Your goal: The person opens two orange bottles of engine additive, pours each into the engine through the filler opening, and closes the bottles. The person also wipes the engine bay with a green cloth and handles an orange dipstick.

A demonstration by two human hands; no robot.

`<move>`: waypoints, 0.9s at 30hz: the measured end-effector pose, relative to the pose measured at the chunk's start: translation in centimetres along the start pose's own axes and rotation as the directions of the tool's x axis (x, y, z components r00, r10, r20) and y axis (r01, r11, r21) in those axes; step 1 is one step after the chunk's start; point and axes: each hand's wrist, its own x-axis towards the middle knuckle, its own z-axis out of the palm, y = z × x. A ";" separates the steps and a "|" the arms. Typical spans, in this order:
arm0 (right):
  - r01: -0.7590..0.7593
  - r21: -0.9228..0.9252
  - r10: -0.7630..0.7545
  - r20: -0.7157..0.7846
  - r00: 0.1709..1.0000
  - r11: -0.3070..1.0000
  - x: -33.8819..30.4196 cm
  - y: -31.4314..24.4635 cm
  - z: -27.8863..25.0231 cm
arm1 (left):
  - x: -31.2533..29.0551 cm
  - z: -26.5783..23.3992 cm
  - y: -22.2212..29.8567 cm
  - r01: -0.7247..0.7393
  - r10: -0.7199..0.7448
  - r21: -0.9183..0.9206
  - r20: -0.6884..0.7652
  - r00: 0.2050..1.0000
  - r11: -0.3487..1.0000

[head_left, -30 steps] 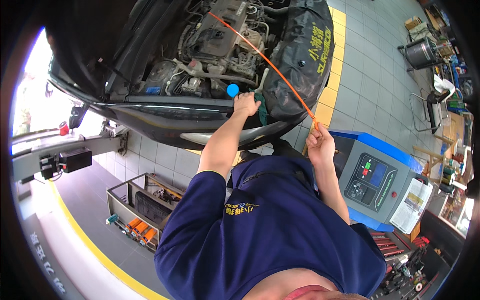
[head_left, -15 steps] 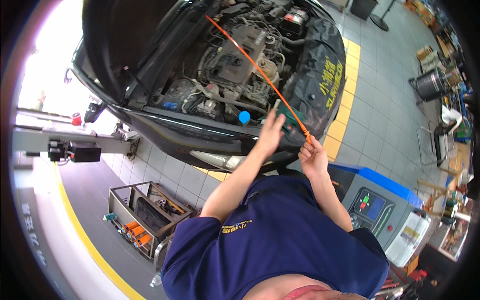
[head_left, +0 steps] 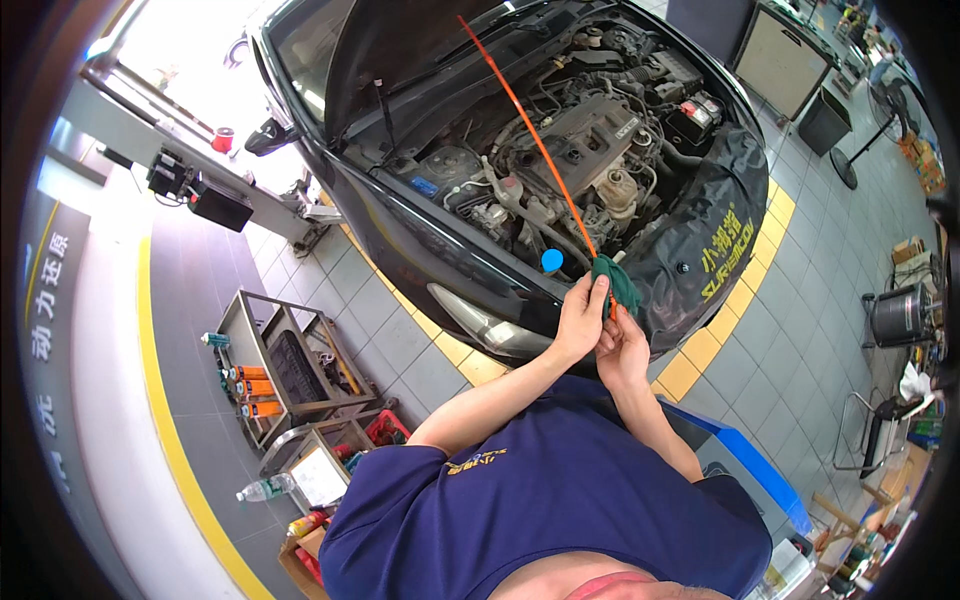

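Observation:
A long thin orange dipstick [head_left: 549,157] slants from my hands up and left across the engine bay [head_left: 585,150], its far tip in front of the raised hood. My left hand [head_left: 578,318] is closed on a dark green cloth [head_left: 621,284], which is gathered around the stick near its handle end. Just below, my right hand [head_left: 624,350] grips the orange handle, mostly hidden by the fingers. Both hands are close together over the car's front edge. Beside them in the bay is a round blue cap [head_left: 552,260].
A black cover [head_left: 700,220] lies over the car's front. The headlight [head_left: 480,322] is close to my left forearm. On the left stands a metal tool cart [head_left: 270,375] with orange cans. A blue-edged machine [head_left: 745,450] is by my right elbow; a bin [head_left: 825,122] stands farther off.
My left hand has come over to the right and brought the green cloth around the dipstick near its handle. My right hand keeps its hold. The view has shifted, putting the car farther right.

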 end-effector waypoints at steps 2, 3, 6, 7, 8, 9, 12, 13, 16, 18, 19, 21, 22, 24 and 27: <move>0.025 -0.050 -0.023 0.052 0.998 0.998 -0.3 0.4 0.3 | -0.5 0.3 1.4 -0.009 0.013 0.049 -0.083 0.996 0.999; 0.043 -0.071 -0.039 0.060 0.997 0.997 -0.5 0.5 0.6 | -0.5 0.4 2.1 0.000 0.009 0.084 -0.103 0.995 0.996; 0.114 -0.136 -0.100 0.101 0.990 0.984 -1.0 0.2 1.5 | 0.2 0.7 3.8 -0.089 0.110 0.123 -0.181 0.977 0.988; 0.150 -0.148 -0.130 0.137 0.982 0.978 -1.2 0.0 1.8 | 0.7 0.8 4.3 -0.136 0.163 0.138 -0.207 0.965 0.981; 0.124 -0.140 -0.108 0.115 0.987 0.982 -1.5 -0.3 2.0 | 1.3 0.7 4.7 -0.199 0.224 0.127 -0.226 0.948 0.972; 0.108 -0.121 -0.094 0.113 0.989 0.987 -2.0 -0.5 2.0 | 2.8 0.5 5.2 -0.237 0.229 0.000 -0.268 0.936 0.971; 0.104 -0.110 -0.092 0.110 0.990 0.988 -4.0 -0.9 1.9 | 8.1 -3.1 7.9 -0.213 0.204 0.018 -0.377 0.904 0.977; 0.113 -0.116 -0.100 0.114 0.988 0.987 -4.9 -0.9 1.8 | 9.0 -3.6 8.8 -0.347 0.311 -0.024 -0.386 0.868 0.938; 0.188 -0.182 -0.165 0.136 0.977 0.965 -6.7 -1.2 1.3 | 10.7 -5.6 11.9 -0.400 0.348 -0.089 -0.347 0.871 0.912; 0.288 -0.200 -0.260 0.156 0.953 0.936 -7.7 -1.2 1.0 | 11.2 -6.2 13.6 -0.478 0.436 -0.029 -0.361 0.824 0.878; 0.386 -0.254 -0.349 0.178 0.920 0.887 -8.0 -1.4 0.8 | 12.5 -6.6 14.8 -0.480 0.412 -0.060 -0.430 0.803 0.875; 0.473 -0.315 -0.427 0.206 0.880 0.823 -9.3 -2.0 -0.1 | 13.4 -8.3 16.8 -0.509 0.392 -0.163 -0.457 0.798 0.845; 0.509 -0.339 -0.453 0.234 0.860 0.791 -10.0 -2.3 -0.5 | 13.8 -9.4 17.7 -0.505 0.373 -0.205 -0.460 0.806 0.839; 0.566 -0.378 -0.487 0.290 0.824 0.733 -11.6 -2.7 -1.0 | 14.7 -11.5 19.5 -0.509 0.374 -0.206 -0.465 0.802 0.835; 0.623 -0.439 -0.543 0.308 0.782 0.648 -13.5 -2.1 -0.6 | 14.5 -12.7 20.3 -0.525 0.366 -0.340 -0.433 0.824 0.780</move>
